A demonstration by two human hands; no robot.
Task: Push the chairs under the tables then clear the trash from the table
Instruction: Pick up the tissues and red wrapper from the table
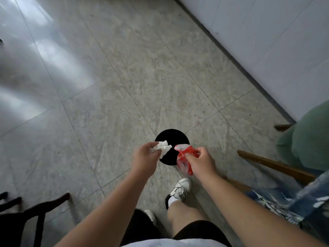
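Note:
My left hand (145,158) grips a crumpled white tissue (162,147). A red and clear plastic wrapper (185,157) is pinched in my right hand (202,162). Both hands hover over a round black bin (170,138) that stands on the tiled floor just ahead of my feet. The tissue and the wrapper overlap the bin's dark opening from the near side. No table is in view.
A dark wooden chair (35,211) stands at the lower left. At the right are wooden rails (274,164), a green cushion or garment (309,138) and blue patterned cloth (302,196). A white wall (267,41) runs along the upper right. My white shoe (178,191) is below the bin.

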